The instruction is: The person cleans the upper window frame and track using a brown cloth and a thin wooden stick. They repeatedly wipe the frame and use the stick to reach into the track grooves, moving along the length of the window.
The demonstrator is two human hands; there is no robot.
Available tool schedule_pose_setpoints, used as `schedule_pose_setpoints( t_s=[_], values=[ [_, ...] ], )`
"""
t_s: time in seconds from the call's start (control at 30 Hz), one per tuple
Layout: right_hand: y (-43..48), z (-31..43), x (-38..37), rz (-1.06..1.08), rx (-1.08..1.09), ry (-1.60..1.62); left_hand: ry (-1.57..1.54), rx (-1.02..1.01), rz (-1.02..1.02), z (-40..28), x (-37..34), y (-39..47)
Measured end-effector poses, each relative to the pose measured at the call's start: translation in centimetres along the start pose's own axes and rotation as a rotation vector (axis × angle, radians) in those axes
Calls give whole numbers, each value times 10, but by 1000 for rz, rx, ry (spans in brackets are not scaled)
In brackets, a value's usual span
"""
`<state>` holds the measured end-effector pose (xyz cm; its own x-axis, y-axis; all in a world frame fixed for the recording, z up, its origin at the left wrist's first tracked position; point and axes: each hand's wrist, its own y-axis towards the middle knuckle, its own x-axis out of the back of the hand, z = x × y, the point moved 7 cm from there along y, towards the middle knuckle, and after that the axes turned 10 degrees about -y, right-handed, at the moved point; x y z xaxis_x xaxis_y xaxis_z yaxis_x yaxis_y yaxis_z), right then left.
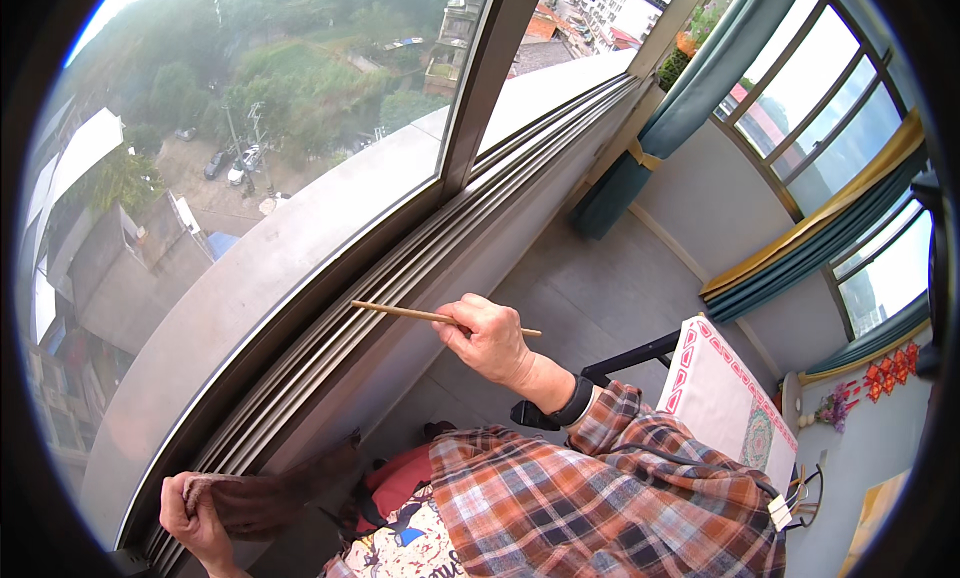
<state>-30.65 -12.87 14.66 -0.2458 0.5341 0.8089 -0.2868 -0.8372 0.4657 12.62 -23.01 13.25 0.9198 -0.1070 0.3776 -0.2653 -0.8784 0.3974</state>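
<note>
My right hand [486,336] grips a thin wooden stick [397,309], much like a chopstick. One end of it points at the metal tracks [420,274] of a sliding window; whether the tip touches them I cannot tell. At the lower left, my left hand [193,519] pinches the edge of a brown cloth [262,503]. The cloth hangs down from the fingers on the room side of the sill, beside the lower end of the tracks.
A window frame post [480,112] rises from the tracks, with glass to its left. Outside runs a pale ledge [247,278] high above ground. A table with a white printed tablecloth [720,383] stands at my right. Tied teal curtains [630,158] hang beyond.
</note>
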Motion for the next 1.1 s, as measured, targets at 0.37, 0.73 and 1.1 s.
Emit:
schedule_pose_setpoints(
  t_s=[0.37, 0.73, 1.1],
  values=[
    [-29, -1, -8, 67, -74, -38, -174, 32, 117, -1, -6, 6],
    [-79, -40, 13, 67, -211, -95, -139, 89, 145, 1, 7, -1],
    [-54, -202, 74, 71, -214, 40, 52, 224, -473, 12, 2, -11]
  ],
)
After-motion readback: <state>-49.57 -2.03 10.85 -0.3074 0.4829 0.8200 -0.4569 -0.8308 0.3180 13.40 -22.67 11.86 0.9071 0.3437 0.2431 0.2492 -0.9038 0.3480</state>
